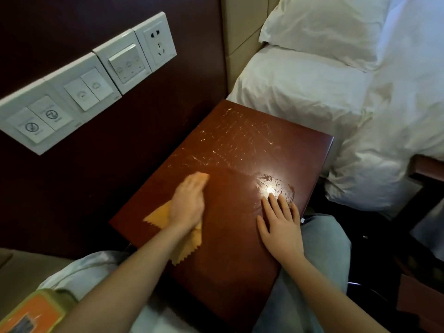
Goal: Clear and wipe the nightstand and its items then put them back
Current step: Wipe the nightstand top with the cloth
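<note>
The nightstand [240, 150] has a glossy reddish-brown top, scratched at the back and with a wet smear near its right edge. Nothing stands on it. My left hand [188, 203] presses flat on an orange cloth [158, 216] with zigzag edges, on the left part of the top; the hand is blurred. The cloth sticks out beyond the fingertips and trails back toward the front edge. My right hand [281, 224] rests flat on the right part of the top, fingers straight and spread, fingertips at the wet smear.
A dark wall panel with a row of white switches [84, 92] and a socket [157, 43] rises behind the nightstand. A bed with white sheets [348, 116] and a pillow [324, 27] lies on the right. An orange and green item [36, 313] lies at the lower left by my knee.
</note>
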